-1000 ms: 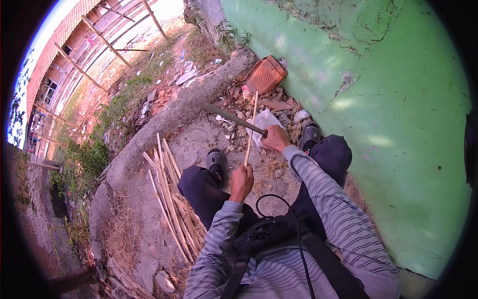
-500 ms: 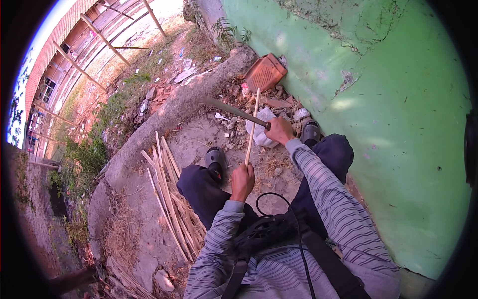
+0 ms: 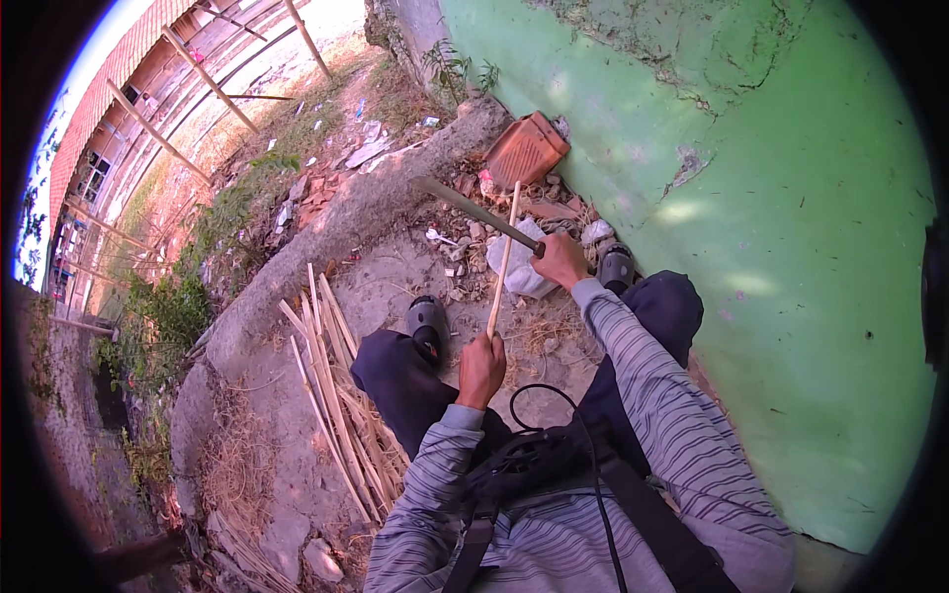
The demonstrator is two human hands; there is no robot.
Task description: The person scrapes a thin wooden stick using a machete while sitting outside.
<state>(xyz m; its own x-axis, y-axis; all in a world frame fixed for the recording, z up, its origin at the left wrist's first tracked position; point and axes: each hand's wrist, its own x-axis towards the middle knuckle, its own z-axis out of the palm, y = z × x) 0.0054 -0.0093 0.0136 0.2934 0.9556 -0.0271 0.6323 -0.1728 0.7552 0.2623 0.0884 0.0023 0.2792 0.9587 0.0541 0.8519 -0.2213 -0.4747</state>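
Note:
My left hand (image 3: 481, 372) is closed round the lower end of a thin pale wooden stick (image 3: 503, 269), which points up and away from me. My right hand (image 3: 560, 260) grips the dark handle of a machete (image 3: 476, 211). Its long grey blade reaches to the upper left and crosses the stick above its middle. I cannot tell whether the edge touches the wood. Behind the crossing lies a whitish block (image 3: 524, 277) on the ground between my feet. Left of my left knee rests a bundle of split pale sticks (image 3: 341, 395).
A green wall (image 3: 801, 296) rises close on my right. An orange plastic basket (image 3: 528, 148) leans by it among rubble. A low concrete ledge (image 3: 297, 242) curves along the left, with plants (image 3: 168, 311) beyond. A black cable (image 3: 554, 387) loops before my lap.
The machete and my right hand have shifted slightly down and to the right. The stick's tip has dropped a little, and my left hand is slightly lower.

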